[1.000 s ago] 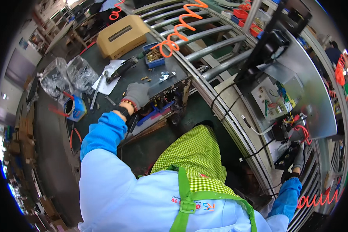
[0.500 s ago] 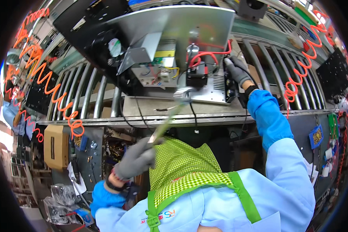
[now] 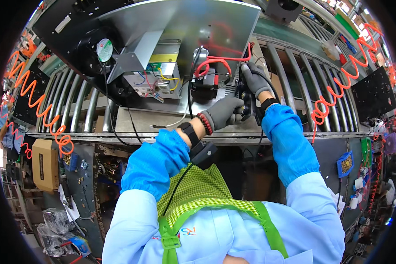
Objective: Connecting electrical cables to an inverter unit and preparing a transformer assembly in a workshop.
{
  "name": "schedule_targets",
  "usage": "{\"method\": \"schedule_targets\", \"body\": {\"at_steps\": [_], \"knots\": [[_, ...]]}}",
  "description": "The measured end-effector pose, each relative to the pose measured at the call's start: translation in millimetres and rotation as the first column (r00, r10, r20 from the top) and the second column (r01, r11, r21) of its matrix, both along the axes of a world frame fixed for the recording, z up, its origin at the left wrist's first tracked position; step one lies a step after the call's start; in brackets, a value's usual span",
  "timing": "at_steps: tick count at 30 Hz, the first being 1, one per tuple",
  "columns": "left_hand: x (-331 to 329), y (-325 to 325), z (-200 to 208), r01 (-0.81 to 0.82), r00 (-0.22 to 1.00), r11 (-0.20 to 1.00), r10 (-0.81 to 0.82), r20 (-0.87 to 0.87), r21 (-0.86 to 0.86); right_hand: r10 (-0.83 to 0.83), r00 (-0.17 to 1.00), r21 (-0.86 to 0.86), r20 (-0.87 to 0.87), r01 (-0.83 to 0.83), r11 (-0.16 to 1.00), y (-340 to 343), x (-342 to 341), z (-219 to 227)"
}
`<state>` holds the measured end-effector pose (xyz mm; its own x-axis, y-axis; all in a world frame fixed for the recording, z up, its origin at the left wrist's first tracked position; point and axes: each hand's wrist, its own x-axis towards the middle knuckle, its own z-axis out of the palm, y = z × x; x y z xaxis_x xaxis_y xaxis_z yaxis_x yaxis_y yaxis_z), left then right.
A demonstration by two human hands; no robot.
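Evidently both gloved hands close on one small black component (image 3: 246, 100) at the right edge of the metal chassis (image 3: 180, 26) on the roller conveyor (image 3: 295, 75): right hand (image 3: 254, 79) clasps its top, left hand (image 3: 224, 112) pinches below (steadying it, I judge), beside the red cable (image 3: 218, 61).

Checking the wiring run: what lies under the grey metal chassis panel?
Steel rollers of the conveyor show under the chassis panel. Its mounted parts and both gloved hands, left hand and right hand, cover the rest.
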<state>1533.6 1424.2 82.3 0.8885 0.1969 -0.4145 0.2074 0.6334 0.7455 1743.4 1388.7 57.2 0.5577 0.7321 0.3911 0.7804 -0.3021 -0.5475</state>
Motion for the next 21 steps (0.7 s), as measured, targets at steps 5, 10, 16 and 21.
{"method": "schedule_targets", "body": {"at_steps": [5, 10, 16, 21], "knots": [[17.6, 14.6, 15.8, 0.223, 0.969, 0.929, -0.245, 0.039, 0.294, -0.02, 0.999, 0.02, -0.031, 0.021, 1.0, 8.7, 7.7, -3.5], [21.9, 23.7, 50.1, 0.409, 0.91, 0.837, -0.405, -0.092, 0.364, -0.026, 0.999, 0.053, 0.021, 0.024, 0.998, 10.1, 7.8, -5.7], [20.2, -21.0, -58.4, 0.34, 0.911, 0.669, -0.409, -0.054, 0.661, -0.027, 0.999, 0.085, 0.041, 0.024, 0.996, 8.4, 4.9, -3.9], [-3.4, -35.5, -99.6, 0.284, 0.928, 0.556, -0.366, -0.077, 0.782, -0.006, 0.999, 0.065, -0.05, 0.009, 0.998, 9.5, 2.5, -1.1]]}}
